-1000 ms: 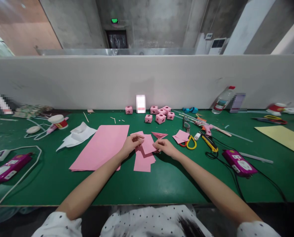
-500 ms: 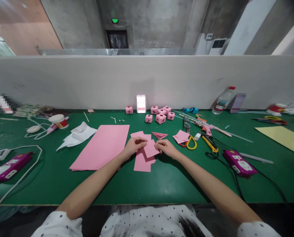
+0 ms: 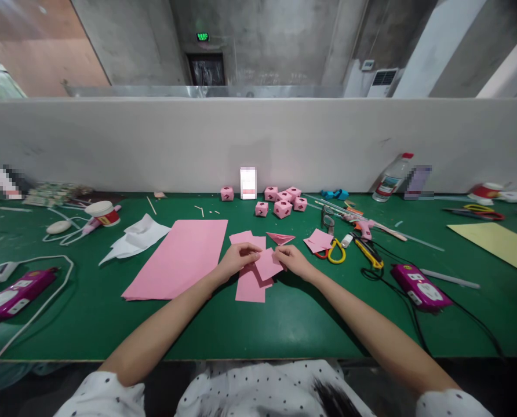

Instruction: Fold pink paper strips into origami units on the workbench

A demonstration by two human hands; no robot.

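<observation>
Between my two hands is a small square of pink paper (image 3: 269,266), tilted above other pink pieces. My left hand (image 3: 237,259) pinches its left corner with thumb and fingers. At its right corner, my right hand (image 3: 294,260) is closed on the same square. Beneath lie loose pink paper pieces (image 3: 250,289), overlapping on the green table. A folded pink paper triangle (image 3: 281,238) rests just beyond my right hand. To the right is a small pile of pink squares (image 3: 319,240). Large pink sheets (image 3: 180,260) lie stacked left of my left hand.
Several folded pink paper cubes (image 3: 283,207) sit at the back near a propped phone (image 3: 248,183). Scissors (image 3: 337,251), a utility knife (image 3: 370,253), a glue gun (image 3: 364,227) and a purple power strip (image 3: 420,286) with cables lie right. Crumpled white paper (image 3: 137,237) lies left.
Both hands have shifted slightly to the right and toward me, carrying the pink square with them. Its tilt has changed a little; everything else on the table stays put.
</observation>
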